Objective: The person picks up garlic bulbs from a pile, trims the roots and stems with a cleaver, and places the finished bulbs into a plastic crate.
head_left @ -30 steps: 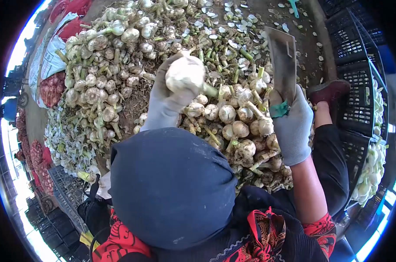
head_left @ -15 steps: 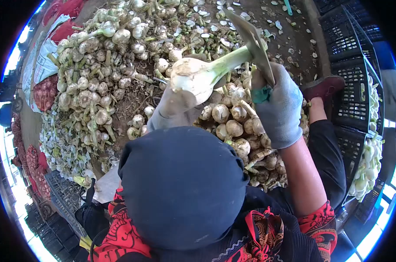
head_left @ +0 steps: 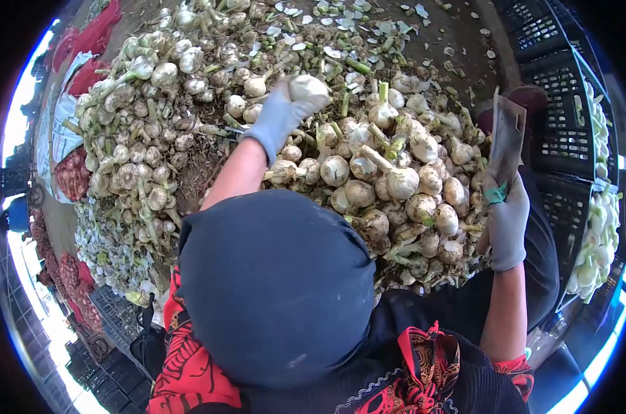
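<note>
1 garlic bulb (head_left: 310, 89): pale, rounded, slightly blurred; gripped by the left hand (head_left: 280, 117) near the far edge of the garlic heap (head_left: 402, 183). 1 broad-bladed knife (head_left: 506, 138): slotted, grey, brown-stained, green wrapping (head_left: 495, 194) at its base; held in the right hand (head_left: 509, 224), tip pointing forward, at the heap's right, well apart from the bulb.

Off-white round garlic bulbs (head_left: 402, 183) with brown smudges, pale grey fabric gloves (head_left: 509, 229), and loud red cloth sleeves (head_left: 194, 362) with black swirls.
</note>
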`<action>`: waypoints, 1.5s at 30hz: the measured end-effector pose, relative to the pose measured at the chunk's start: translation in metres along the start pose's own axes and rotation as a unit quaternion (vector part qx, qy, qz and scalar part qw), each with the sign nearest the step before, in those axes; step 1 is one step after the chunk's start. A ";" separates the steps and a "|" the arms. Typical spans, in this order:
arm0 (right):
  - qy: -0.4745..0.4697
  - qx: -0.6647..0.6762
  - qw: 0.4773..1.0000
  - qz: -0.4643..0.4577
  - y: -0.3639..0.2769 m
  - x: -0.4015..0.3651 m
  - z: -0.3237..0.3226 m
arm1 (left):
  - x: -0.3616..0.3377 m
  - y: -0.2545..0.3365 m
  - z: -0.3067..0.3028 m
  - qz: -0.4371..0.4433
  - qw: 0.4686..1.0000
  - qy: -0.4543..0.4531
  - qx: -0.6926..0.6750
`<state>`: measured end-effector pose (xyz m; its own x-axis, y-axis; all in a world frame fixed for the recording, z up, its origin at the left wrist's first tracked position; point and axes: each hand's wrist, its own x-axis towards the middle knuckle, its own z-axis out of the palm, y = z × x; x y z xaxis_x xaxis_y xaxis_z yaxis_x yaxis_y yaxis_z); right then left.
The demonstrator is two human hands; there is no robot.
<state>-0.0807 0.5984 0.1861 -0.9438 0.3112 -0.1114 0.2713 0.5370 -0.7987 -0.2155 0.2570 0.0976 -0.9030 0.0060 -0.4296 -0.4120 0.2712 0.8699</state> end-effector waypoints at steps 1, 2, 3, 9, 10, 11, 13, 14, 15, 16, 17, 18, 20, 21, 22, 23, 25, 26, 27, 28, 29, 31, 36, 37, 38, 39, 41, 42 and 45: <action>-0.014 -0.004 1.000 0.016 0.000 0.001 0.001 | 0.005 -0.008 0.001 0.005 0.998 -0.019 0.052; -0.020 0.001 1.000 0.015 0.002 0.001 0.002 | 0.008 -0.017 -0.001 0.009 0.994 -0.038 0.104; -0.026 0.006 1.000 0.014 0.004 0.000 0.003 | 0.012 -0.022 -0.004 0.012 0.986 -0.058 0.156; -0.056 0.016 0.998 0.014 0.010 0.004 0.011 | 0.023 -0.056 -0.052 -0.009 0.754 -0.028 0.656; -0.061 0.013 0.998 0.014 0.009 0.006 0.013 | 0.026 -0.054 -0.051 -0.008 0.739 -0.038 0.672; -0.069 0.009 0.997 0.021 0.005 0.006 0.015 | 0.028 -0.053 -0.047 -0.007 0.726 -0.049 0.686; -0.080 0.017 0.997 0.015 0.002 0.008 0.021 | 0.024 -0.034 -0.035 -0.022 0.702 -0.060 0.709; -0.084 0.021 0.996 0.011 0.002 0.008 0.024 | 0.028 -0.037 -0.036 -0.066 0.720 -0.064 0.688; -0.088 0.018 0.996 0.011 0.003 0.007 0.025 | 0.037 -0.040 -0.038 -0.109 0.735 -0.068 0.666; -0.091 0.016 0.996 0.012 0.004 0.006 0.026 | 0.045 -0.044 -0.039 -0.152 0.747 -0.071 0.643; -0.093 0.016 0.995 0.013 0.005 0.005 0.027 | 0.049 -0.055 -0.043 -0.133 0.746 -0.065 0.649; -0.095 0.013 0.995 0.011 0.005 0.004 0.029 | 0.048 -0.055 -0.043 -0.128 0.745 -0.067 0.651; -0.097 0.010 0.995 0.008 0.004 0.002 0.030 | 0.045 -0.053 -0.040 -0.119 0.742 -0.073 0.656; -0.098 0.008 0.995 0.009 0.005 0.001 0.032 | 0.044 -0.055 -0.038 -0.122 0.756 -0.056 0.641; -0.098 0.006 0.995 0.010 0.007 0.001 0.033 | 0.041 -0.055 -0.041 -0.120 0.789 -0.037 0.601; -0.099 0.003 0.995 0.009 0.007 0.002 0.034 | 0.035 -0.055 -0.044 -0.116 0.821 -0.017 0.558; -0.100 -0.013 0.995 -0.012 0.004 0.002 0.033 | 0.023 -0.060 -0.053 -0.104 0.912 0.019 0.397; -0.102 -0.022 0.994 -0.019 0.004 0.000 0.033 | 0.014 -0.065 -0.057 -0.063 0.950 0.080 0.296; -0.103 -0.028 0.994 -0.021 0.005 -0.001 0.032 | 0.002 -0.059 -0.059 -0.033 0.976 0.127 0.171; -0.104 -0.034 0.994 -0.023 0.007 -0.001 0.031 | -0.006 -0.056 -0.063 -0.002 0.984 0.173 0.043; -0.106 -0.038 0.993 -0.026 0.008 -0.002 0.032 | -0.004 -0.062 -0.084 0.056 0.991 0.120 -0.024; -0.096 -0.031 0.994 -0.030 0.011 -0.003 0.036 | -0.019 -0.046 -0.104 0.138 0.974 0.095 -0.155; -0.066 -0.146 0.973 -0.164 -0.025 -0.001 0.049 | -0.063 0.002 -0.085 0.088 0.911 -0.036 -0.402; -0.066 -0.170 0.964 -0.194 -0.039 -0.001 0.054 | -0.067 0.006 -0.075 0.088 0.913 -0.050 -0.395; -0.066 -0.195 0.952 -0.225 -0.054 -0.002 0.059 | -0.071 0.003 -0.068 0.089 0.923 -0.079 -0.366; -0.054 -0.162 0.943 -0.285 -0.068 -0.001 0.068 | -0.074 -0.002 -0.062 0.090 0.931 -0.107 -0.337; -0.074 -0.246 0.894 -0.367 -0.094 -0.001 0.075 | -0.080 -0.004 -0.046 0.119 0.950 -0.151 -0.245; -0.095 -0.270 0.876 -0.388 -0.107 -0.003 0.079 | -0.077 0.000 -0.042 0.164 0.934 -0.227 -0.223; -0.122 -0.283 0.831 -0.463 -0.126 -0.005 0.092 | -0.070 0.002 -0.032 0.237 0.877 -0.355 -0.222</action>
<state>-0.1273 0.4571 0.2334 -0.7893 -0.5712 0.2251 -0.6118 0.7623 -0.2112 -0.1575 0.2264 0.1371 -0.7477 0.6564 0.1002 -0.1596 -0.3242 0.9324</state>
